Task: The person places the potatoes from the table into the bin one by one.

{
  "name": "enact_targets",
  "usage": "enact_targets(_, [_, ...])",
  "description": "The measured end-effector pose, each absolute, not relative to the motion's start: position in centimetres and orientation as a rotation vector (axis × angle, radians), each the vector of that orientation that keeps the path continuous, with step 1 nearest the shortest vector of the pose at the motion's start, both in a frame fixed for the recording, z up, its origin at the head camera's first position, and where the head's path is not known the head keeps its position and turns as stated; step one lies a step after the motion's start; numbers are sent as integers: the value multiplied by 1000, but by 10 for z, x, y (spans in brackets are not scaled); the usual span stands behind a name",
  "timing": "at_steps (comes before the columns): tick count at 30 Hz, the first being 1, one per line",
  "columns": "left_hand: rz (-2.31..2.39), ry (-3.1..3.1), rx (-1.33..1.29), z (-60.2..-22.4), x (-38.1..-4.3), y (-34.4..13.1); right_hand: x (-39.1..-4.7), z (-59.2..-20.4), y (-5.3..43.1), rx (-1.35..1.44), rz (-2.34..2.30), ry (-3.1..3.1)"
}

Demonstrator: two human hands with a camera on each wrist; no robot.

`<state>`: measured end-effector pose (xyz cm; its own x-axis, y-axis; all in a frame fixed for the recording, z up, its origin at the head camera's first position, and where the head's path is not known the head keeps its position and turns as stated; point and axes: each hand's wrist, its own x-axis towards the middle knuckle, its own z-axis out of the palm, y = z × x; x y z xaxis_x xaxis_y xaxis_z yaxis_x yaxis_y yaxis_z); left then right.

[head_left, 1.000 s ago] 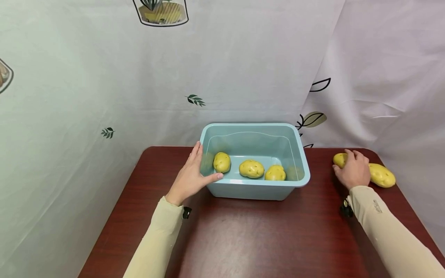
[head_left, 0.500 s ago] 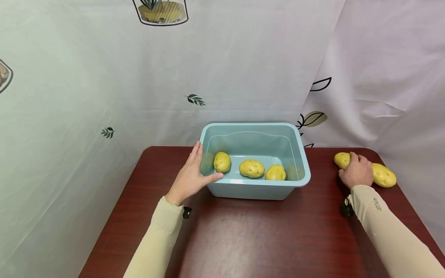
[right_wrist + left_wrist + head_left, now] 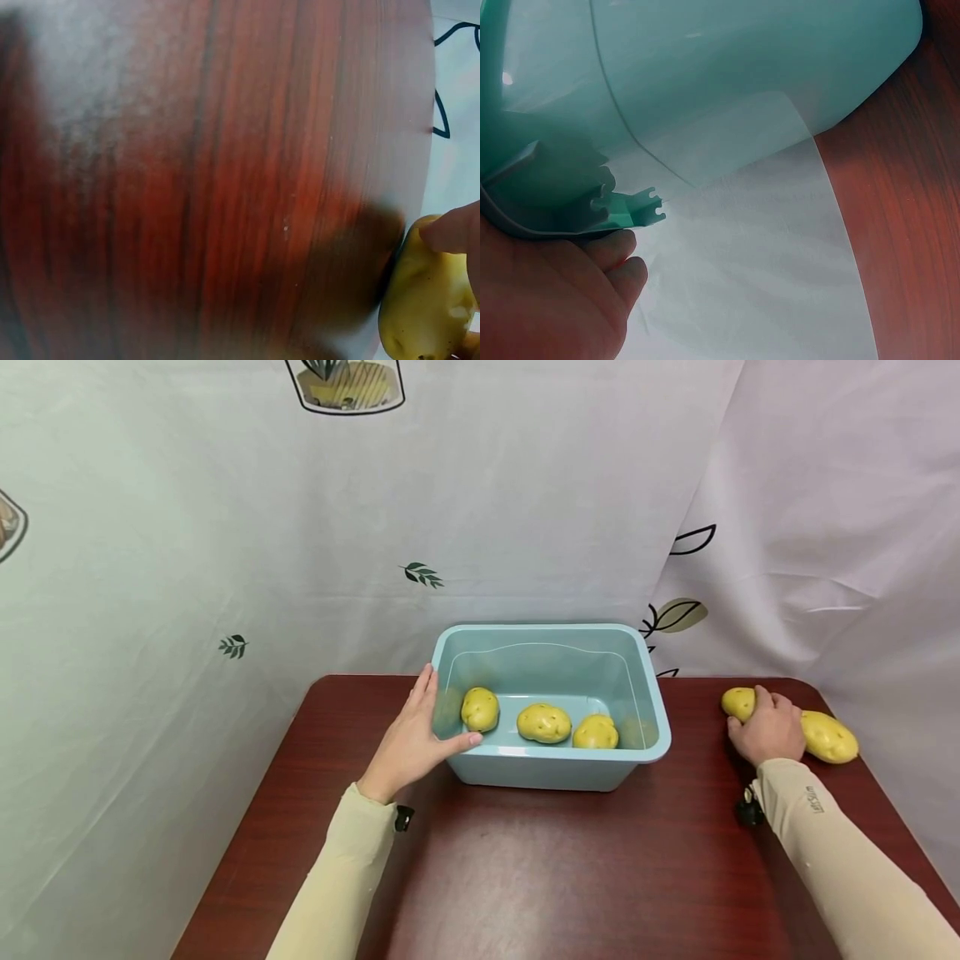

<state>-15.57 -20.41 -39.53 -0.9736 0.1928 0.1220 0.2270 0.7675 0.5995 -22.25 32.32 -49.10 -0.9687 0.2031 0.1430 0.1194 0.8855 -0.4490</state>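
A light blue plastic bin (image 3: 551, 770) stands on the table with three yellow potatoes inside: one at left (image 3: 480, 710), one in the middle (image 3: 543, 723) and one at right (image 3: 596, 732). My left hand (image 3: 405, 739) rests at the bin's near left corner, fingers straight along the side and thumb on the front rim. At the table's right, my right hand (image 3: 767, 728) grips a potato (image 3: 738, 703), its fingers curled over it. That potato (image 3: 424, 307) shows under fingertips in the right wrist view. Another potato (image 3: 828, 737) lies right of this hand. The palm hides what is beneath.
The dark red wooden table (image 3: 570, 868) has its back edge against a pale printed cloth (image 3: 540, 493). The cloth also hangs along both sides. A small black device (image 3: 750, 810) sits at the right wrist.
My right hand has shifted slightly right and its fingers have curled in on the potato, showing more of its left end. The left hand and bin have stayed in place.
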Motion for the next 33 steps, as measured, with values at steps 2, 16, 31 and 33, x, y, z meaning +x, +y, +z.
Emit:
enact_targets(2, [-996, -2904, -341, -395, -156, -204, -222, -491, 323, -243, 665, -2869])
enact_targets(16, [-989, -2910, -344, -393, -155, -203, -221, -490, 322, -237, 672, -2851])
enact_targets(31, [-1008, -2907, -341, -392, -154, -204, -217, -489, 322, -216, 689, -2855])
enact_targets(33, [-1012, -2904, -345, -392, -154, -204, -216, -490, 323, -216, 695, -2859])
